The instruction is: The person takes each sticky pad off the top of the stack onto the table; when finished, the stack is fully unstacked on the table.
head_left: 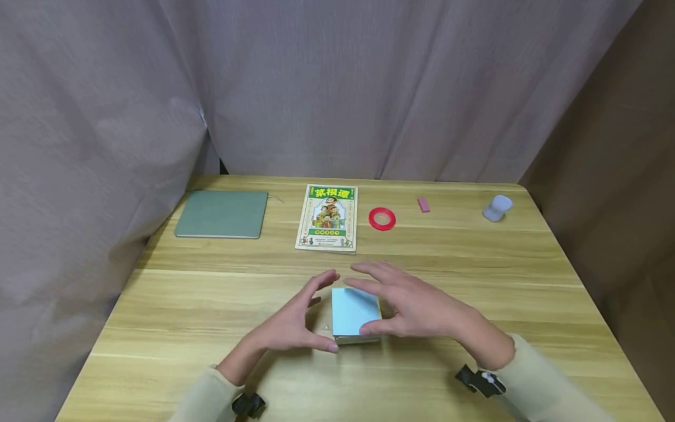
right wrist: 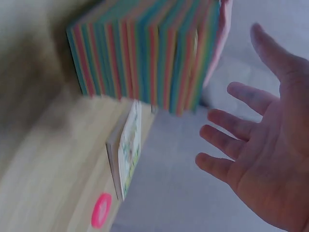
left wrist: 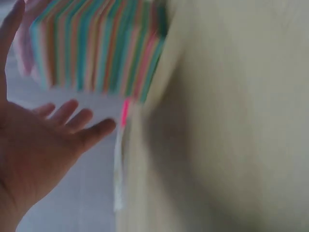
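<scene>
A block of square paper notes [head_left: 354, 313] lies on the table between my two hands, its top sheet light blue. Its sides show many coloured layers, seen as stripes on the note block [left wrist: 91, 48] in the left wrist view. To its left is my left hand [head_left: 287, 325], fingers spread and thumb near the front left corner. My right hand [head_left: 419, 302] is on the other side, its thumb and fingers overlapping the blue sheet in the head view. From the right wrist, a gap shows between the right palm and the striped note block [right wrist: 140, 58].
Farther back on the wooden table [head_left: 200, 328] lie a green notebook [head_left: 221, 214], an illustrated book [head_left: 328, 220], a red tape roll [head_left: 382, 209] and a pink eraser [head_left: 423, 204]. A small white cup-like object [head_left: 497, 208] stands at the far right. Grey curtain [head_left: 337, 88] hangs behind.
</scene>
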A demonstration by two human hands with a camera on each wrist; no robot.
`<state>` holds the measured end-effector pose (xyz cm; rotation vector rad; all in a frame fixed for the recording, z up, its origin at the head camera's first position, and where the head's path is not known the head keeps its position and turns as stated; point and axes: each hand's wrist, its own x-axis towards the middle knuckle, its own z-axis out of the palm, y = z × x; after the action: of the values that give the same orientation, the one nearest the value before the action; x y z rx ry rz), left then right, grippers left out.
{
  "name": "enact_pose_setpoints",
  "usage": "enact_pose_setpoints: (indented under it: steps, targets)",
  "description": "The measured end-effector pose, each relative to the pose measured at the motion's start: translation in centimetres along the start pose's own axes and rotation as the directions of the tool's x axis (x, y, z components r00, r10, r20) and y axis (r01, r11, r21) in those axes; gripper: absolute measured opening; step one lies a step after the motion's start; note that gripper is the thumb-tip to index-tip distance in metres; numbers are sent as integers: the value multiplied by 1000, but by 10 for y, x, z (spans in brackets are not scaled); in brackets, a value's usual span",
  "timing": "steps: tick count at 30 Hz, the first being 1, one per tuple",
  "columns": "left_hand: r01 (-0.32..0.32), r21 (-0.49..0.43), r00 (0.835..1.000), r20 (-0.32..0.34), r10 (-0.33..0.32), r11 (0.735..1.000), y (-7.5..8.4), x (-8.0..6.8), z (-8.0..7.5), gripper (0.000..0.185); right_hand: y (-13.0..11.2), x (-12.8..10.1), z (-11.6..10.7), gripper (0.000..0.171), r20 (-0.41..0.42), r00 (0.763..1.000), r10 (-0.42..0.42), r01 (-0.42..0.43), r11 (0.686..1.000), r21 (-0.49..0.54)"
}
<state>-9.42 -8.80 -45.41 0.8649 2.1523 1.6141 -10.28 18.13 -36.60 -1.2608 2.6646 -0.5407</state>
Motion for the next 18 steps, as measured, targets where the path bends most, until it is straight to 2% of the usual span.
enact_pose_setpoints:
  steps: [3,6,13,18]
  targets:
    - [-12,-4,1000,-8,12,1000,-2,5,16,115,-6,2,9,83,31,999,-20,20,1000,-5]
    - [-11,-14,999,-43,11,1000,0,8,27,108,-8,2,17,84,29,999,-34,35,999,-25]
    - [-20,-93,990,-143,7,995,18,9,36,84,-10,3,25,73,-19,999,-35,35,999,-33]
    - [-9,-77,988,-157,-3,997,4,11,40,81,-11,3,25,71,-13,1000,-7,6,999,-38]
